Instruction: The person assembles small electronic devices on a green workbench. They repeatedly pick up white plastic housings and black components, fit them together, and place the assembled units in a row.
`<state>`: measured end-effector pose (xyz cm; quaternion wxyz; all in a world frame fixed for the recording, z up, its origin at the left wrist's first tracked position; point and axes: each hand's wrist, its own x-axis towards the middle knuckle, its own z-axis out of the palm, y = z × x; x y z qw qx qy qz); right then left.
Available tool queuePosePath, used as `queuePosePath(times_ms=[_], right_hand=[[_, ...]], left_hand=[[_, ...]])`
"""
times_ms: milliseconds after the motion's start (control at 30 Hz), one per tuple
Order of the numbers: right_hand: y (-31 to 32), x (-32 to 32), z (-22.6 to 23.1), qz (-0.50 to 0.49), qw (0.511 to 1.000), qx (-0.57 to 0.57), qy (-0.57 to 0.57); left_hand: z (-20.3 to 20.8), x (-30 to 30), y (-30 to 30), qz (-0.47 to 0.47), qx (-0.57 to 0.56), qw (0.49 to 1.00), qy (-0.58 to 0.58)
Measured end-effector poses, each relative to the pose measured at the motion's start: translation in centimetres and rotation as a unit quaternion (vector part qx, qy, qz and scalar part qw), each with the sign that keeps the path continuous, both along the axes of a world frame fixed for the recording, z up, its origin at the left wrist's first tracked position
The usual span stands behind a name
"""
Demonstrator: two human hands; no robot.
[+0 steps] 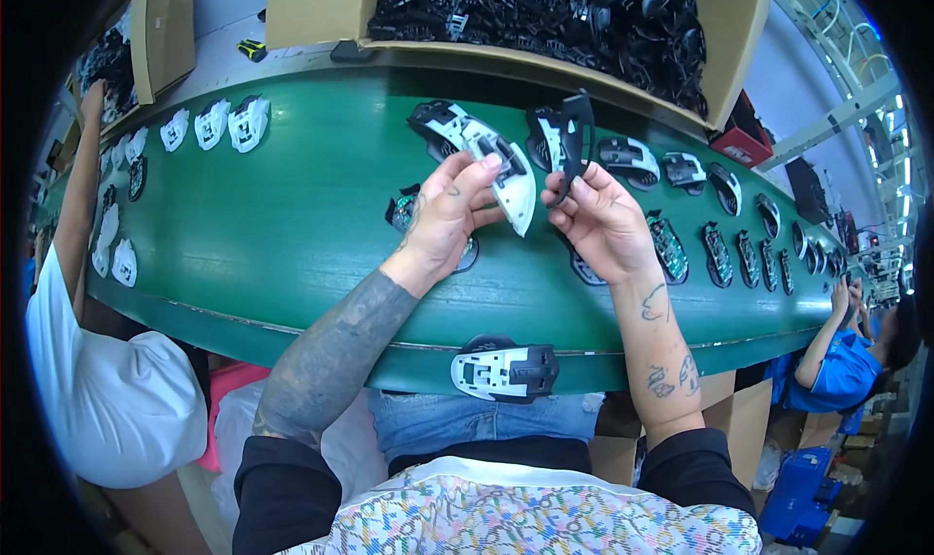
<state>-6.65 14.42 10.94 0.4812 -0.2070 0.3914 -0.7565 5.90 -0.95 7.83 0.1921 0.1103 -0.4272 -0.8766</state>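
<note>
My left hand (pixel 438 219) grips a white computer mouse shell (pixel 518 193) with dark parts inside, held tilted above the green belt (pixel 321 224). A thin, curved black plastic piece (pixel 578 132) stands upright in my right hand (pixel 613 226), pinched at its lower end. The two parts are close together but apart. Beyond my hands lie more black and white mouse shells (pixel 628 162). Partly hidden under my left hand is a mouse base with a green circuit board (pixel 401 211). Closest to me, a black and white mouse shell (pixel 504 372) rests on the belt's near edge.
An open cardboard box (pixel 735 54) full of black plastic parts (pixel 545 20) stands beyond the belt. Circuit-board bases (pixel 718 253) line the right, white shells (pixel 211 124) the far left. A yellow-black tool (pixel 251 50) lies behind. Co-workers in white (pixel 131 409) and blue (pixel 832 370) sit either side.
</note>
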Motion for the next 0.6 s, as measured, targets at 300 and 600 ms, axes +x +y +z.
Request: queuePosePath(times_ms=[300, 600], right_hand=[[0.4, 0.6, -3.1, 0.061, 0.994, -0.022, -0.083], [0.1, 1.4, -2.7, -0.051, 0.991, 0.059, 0.113]], left_hand=[[0.5, -0.1, 1.2, 0.054, -0.117, 0.990, -0.058], [0.5, 0.0, 1.1, 0.059, -0.129, 0.989, -0.050]])
